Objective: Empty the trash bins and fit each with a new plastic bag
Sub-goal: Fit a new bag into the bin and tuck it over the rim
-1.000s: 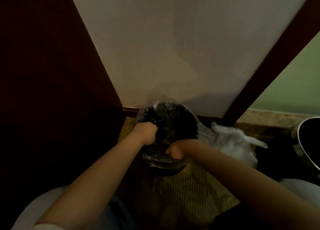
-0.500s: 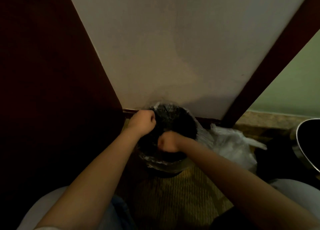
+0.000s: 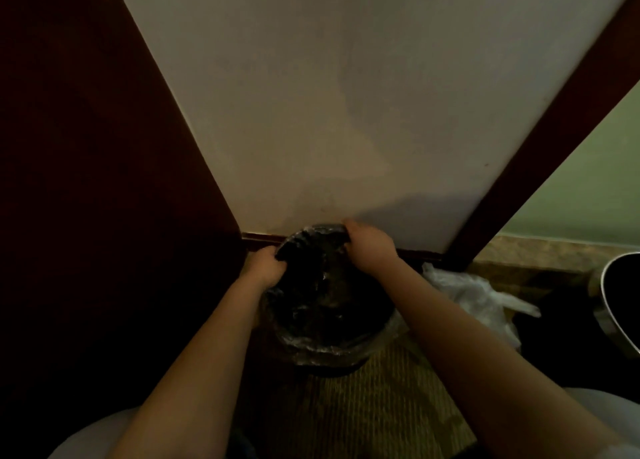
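Both grips are closed on the thin clear plastic liner bag (image 3: 304, 342). My left hand (image 3: 265, 268) has its fingers curled round a bunch of the bag at the left rim of the small dark round trash bin (image 3: 334, 368). My right hand (image 3: 369, 247) is hooked over the far rim, clamping the film against it. The bin stands on the ribbed olive carpet (image 3: 363, 406), tight against the pale wall (image 3: 346, 112) and beside the dark red wooden panel (image 3: 104, 181). A crumpled clear plastic bag (image 3: 474, 296) lies just right of the bin, and a shiny round metal bin (image 3: 606, 306) sits beyond it.
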### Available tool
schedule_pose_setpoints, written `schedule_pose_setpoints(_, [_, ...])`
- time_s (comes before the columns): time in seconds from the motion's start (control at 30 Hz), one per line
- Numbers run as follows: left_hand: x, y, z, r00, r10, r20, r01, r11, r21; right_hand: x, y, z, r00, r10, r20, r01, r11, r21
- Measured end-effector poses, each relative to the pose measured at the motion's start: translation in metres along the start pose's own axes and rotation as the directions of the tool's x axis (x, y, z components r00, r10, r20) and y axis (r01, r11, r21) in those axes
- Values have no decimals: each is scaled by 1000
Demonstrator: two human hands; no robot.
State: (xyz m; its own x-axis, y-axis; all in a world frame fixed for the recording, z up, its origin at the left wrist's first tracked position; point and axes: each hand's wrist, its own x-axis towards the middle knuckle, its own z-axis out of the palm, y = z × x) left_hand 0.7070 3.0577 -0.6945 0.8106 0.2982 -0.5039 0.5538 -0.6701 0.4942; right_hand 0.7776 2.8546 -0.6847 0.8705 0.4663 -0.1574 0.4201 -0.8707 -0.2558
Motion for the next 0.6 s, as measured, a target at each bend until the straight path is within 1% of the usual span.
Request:
schedule_pose_setpoints(0.07, [0,-2,-2,998,-56,24,54,996,78,4,12,1,995,100,18,-100,995,29])
schedule_pose_setpoints(0.13, [2,-1,-2,995,-98,35,95,992,83,5,21,3,989,135,54,-139,988,70])
schedule_pose_setpoints(0.23, [2,-2,-1,989,-143,25,142,990,25,4,22,0,979,138,148,-159,978,136])
schedule_pose_setpoints(0.3, [-5,2,0,987,-154,-40,154,988,18,1,20,-12,972,114,208,-147,977,154])
schedule_pose_setpoints(0.33, [-11,5,1,984,-133,-119,140,989,56,-2,19,-19,974,97,206,-128,981,146])
schedule_pose_setpoints(0.37, [-17,10,2,973,-79,-218,110,985,133,-7,20,-27,979,87,182,-112,985,128])
schedule_pose_setpoints(0.43, [-34,30,3,919,87,-386,25,961,275,-16,25,-43,988,99,117,-109,991,82])
schedule_pose_setpoints(0.47, [-41,41,6,894,154,-420,-17,950,311,-20,27,-51,989,116,97,-122,991,58])
schedule_pose_setpoints(0.5, [-47,52,9,888,198,-414,-63,946,318,-23,30,-58,984,146,99,-151,988,42])
schedule_pose_setpoints(0.53, [-53,64,14,901,229,-368,-114,945,308,-26,33,-64,977,173,123,-179,983,41])
schedule_pose_setpoints(0.6, [-69,87,31,953,264,-151,-219,939,264,-30,35,-70,944,234,234,-267,956,120])
